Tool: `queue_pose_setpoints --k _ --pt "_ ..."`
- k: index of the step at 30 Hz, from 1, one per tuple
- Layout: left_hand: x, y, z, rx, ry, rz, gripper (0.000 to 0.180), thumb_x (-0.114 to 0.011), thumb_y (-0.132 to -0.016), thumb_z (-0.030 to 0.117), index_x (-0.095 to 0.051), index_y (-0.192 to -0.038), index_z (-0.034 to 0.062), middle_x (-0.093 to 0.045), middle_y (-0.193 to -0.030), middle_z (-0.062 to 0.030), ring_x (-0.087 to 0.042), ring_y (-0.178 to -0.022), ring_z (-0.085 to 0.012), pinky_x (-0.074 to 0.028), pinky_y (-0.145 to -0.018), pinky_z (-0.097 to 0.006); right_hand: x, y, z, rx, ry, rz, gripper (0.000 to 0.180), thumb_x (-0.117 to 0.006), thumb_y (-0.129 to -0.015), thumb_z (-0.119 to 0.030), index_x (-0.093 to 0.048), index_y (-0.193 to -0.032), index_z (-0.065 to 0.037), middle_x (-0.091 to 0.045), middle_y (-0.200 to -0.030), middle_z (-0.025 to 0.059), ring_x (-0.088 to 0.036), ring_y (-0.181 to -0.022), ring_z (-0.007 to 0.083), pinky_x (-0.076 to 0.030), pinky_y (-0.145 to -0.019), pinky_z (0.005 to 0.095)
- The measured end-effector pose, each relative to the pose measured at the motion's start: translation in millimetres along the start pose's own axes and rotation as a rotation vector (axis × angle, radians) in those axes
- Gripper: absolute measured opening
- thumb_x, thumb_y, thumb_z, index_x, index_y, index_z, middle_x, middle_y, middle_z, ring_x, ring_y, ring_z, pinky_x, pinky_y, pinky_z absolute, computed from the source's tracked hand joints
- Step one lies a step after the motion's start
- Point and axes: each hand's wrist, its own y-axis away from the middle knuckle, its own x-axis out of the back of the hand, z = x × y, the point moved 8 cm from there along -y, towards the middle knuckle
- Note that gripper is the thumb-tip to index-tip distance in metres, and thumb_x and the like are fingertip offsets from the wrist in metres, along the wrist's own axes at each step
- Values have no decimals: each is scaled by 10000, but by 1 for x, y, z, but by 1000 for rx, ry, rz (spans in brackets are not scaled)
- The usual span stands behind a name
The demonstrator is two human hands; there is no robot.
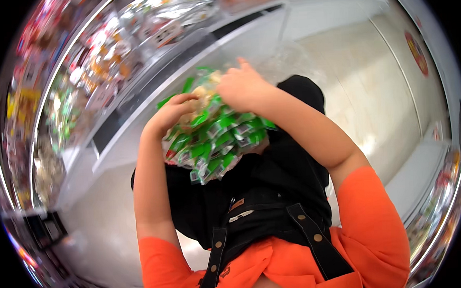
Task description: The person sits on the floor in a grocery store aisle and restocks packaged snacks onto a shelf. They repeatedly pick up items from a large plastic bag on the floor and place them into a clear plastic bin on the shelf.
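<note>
A heap of small green-and-clear packets [222, 139] with pale contents lies over my lap, against my black apron. My left hand [173, 114] is at the heap's left side, its fingers bent over the upper packets and closed on them. At the heap's top right is my right hand [242, 87], its fingers curled in and one finger sticking out. What it pinches, if anything, is hidden and blurred. Pale yellowish contents show between the two hands.
Tiered shelves [108, 62] of bagged goods curve along the left and top, with a white shelf base [151, 91] close to my hands. Another stocked shelf [439, 202] stands at the right. Pale tiled floor [361, 81] surrounds me, with a round red-and-yellow sticker [416, 53].
</note>
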Motion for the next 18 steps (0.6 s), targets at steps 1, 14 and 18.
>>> queue_pose_setpoints --k 1,14,18 --pt "-2 0 5 -38 -9 14 439 -519 -758 161 -509 -1191 83 -531 -1115 -79 -500 -985 -175 -395 -850 -277 -1 11 6 -24 -16 18 191 -518 -728 -78 -620 -889 -90 -614 -903 63 -560 -933 223 -271 -979 519" --pt "30 30 2 -96 241 488 383 -499 -842 187 -470 -1203 65 -463 -1248 -41 -364 -1191 -211 -210 -978 -428 -216 389 131 -1239 -1137 575 193 -533 -734 -110 -632 -876 -24 -635 -773 111 -606 -718 189 -472 -662 290" --pt "27 63 11 -352 444 648 345 -487 -848 174 -471 -1169 48 -464 -1244 -79 -399 -1157 -218 -273 -954 -397 -269 385 51 -1133 -1463 -47 212 -551 -708 -130 -630 -867 -14 -631 -777 130 -604 -717 213 -470 -659 307"
